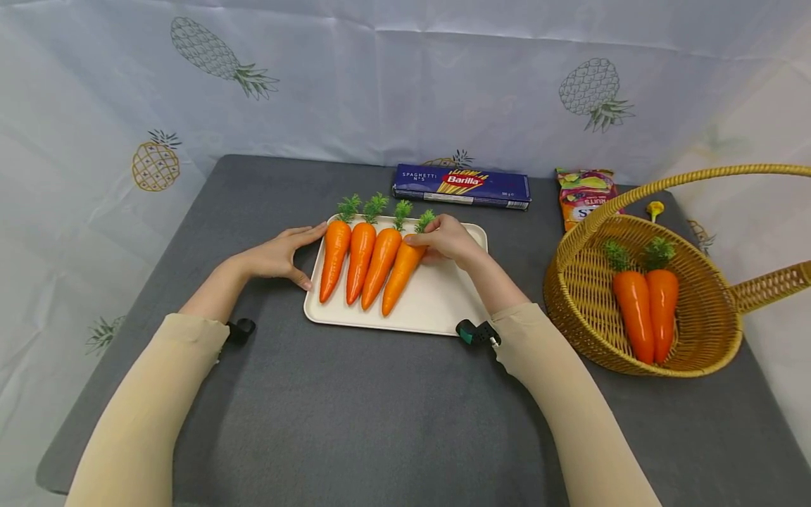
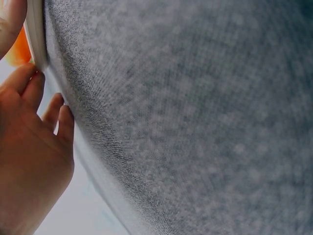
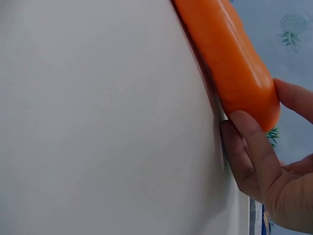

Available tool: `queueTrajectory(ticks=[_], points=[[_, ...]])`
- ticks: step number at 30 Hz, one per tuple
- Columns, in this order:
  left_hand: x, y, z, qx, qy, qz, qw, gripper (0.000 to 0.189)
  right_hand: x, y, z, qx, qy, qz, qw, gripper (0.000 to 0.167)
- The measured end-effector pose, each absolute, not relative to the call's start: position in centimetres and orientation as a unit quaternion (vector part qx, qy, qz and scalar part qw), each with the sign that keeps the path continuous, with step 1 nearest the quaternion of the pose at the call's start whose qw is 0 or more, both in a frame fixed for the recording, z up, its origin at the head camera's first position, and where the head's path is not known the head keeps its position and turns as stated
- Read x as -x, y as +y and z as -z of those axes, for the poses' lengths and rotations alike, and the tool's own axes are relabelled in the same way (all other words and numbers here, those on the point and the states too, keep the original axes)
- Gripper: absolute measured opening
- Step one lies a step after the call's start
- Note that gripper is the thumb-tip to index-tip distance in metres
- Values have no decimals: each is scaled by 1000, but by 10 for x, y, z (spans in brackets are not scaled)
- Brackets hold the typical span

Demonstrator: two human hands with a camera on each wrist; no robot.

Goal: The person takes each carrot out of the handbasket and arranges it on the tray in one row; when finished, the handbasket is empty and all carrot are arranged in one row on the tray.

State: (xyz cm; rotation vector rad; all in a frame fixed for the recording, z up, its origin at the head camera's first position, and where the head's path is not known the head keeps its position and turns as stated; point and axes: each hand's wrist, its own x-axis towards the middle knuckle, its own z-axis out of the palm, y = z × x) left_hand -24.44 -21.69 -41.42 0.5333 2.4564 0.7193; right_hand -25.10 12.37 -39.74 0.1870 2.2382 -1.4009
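Note:
A cream rectangular tray lies on the grey table, with several glossy orange carrots side by side on its left part, green tops pointing away. My right hand pinches the top end of the rightmost carrot; in the right wrist view, thumb and fingers sit on both sides of this carrot's thick end. At the tray's left edge is my left hand, fingers extended and thumb spread apart, fingertips at the rim next to the leftmost carrot. The left wrist view shows that hand beside the rim.
A wicker basket with a tall handle stands at the right, holding two carrots. Behind the tray lies a blue spaghetti box. A colourful candy bag and a small yellow item lie behind the basket.

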Motion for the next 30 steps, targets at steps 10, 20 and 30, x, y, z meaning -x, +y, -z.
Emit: queueTrajectory(ticks=[10, 20, 30], points=[[244, -218, 414, -199, 906, -268, 261, 125, 249, 121, 398, -64, 819, 517, 241, 51], [244, -218, 414, -196, 904, -274, 262, 127, 250, 119, 398, -62, 816, 522, 240, 52], [245, -217, 416, -201, 905, -276, 253, 129, 250, 118, 398, -54, 813, 528, 237, 52]])
